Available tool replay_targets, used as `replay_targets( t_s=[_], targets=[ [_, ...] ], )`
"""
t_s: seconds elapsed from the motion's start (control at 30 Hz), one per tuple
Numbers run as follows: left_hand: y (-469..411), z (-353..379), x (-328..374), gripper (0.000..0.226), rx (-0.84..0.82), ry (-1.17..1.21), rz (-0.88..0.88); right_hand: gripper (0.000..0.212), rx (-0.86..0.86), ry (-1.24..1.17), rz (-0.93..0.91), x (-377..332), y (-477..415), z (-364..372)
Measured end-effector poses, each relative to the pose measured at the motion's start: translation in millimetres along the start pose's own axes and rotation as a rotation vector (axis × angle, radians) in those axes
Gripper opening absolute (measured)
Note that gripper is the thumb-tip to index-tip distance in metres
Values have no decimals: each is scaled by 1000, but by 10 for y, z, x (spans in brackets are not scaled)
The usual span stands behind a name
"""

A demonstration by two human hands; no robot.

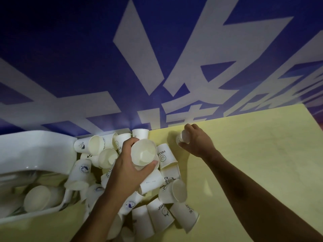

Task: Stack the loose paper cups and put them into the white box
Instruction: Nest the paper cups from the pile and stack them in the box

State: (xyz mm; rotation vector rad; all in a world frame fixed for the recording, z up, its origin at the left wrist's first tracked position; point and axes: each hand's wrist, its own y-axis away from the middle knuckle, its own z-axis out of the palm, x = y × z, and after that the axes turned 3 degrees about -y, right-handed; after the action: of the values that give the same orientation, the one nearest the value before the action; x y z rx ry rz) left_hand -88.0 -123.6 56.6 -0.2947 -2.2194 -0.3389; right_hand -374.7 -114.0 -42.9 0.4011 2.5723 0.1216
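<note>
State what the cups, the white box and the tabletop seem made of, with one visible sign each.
Cups: paper, matte; printed sides and rolled rims. White box: likely plastic, glossy; highlights glint on its rim. Tabletop: smooth, matte pale yellow; perhaps laminate, unclear.

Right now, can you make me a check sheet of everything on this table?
Surface: yellow table.
Job's things: pile of loose paper cups beside the white box; more cups lie inside it.
Clutter: nothing seen.
Grips: left hand holds a cup over the pile; right hand grips another cup apart from the pile.
Cables: nothing seen.
Surroundings: blue wall with big white letters.
</note>
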Motion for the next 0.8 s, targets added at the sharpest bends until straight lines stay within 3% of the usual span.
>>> replay_targets(
  t_s=[0.07, 0.17, 0.27, 0.33, 0.4, 0.57, 0.8],
  targets=[
    [40, -51, -26, 78, 2, -6, 10, 68, 16, -65, 62, -81, 45, -3],
    [125, -186, -50, 79, 11, 0, 12, 65, 130, -365, 172, -244, 224, -118],
    [216, -371, -84, 79, 18, 44, 20, 34, 184, -816, 293, -506, 514, -282],
    [304, -549, -146, 77, 21, 74, 42, 33, 103, -1200, 365, -750, 714, -383],
    [402, -743, -230, 72, 24, 85, 72, 43, -45, -1445, 310, -995, 907, -450],
    [750, -1336, -539, 66, 33, 91, 164, 53, -196, -1571, 191, -1810, 1375, -326],
    [1320, -2317, -1364, 63, 40, 121, 187, 67, -169, -1247, 122, -3081, 1964, 350]
  ],
)
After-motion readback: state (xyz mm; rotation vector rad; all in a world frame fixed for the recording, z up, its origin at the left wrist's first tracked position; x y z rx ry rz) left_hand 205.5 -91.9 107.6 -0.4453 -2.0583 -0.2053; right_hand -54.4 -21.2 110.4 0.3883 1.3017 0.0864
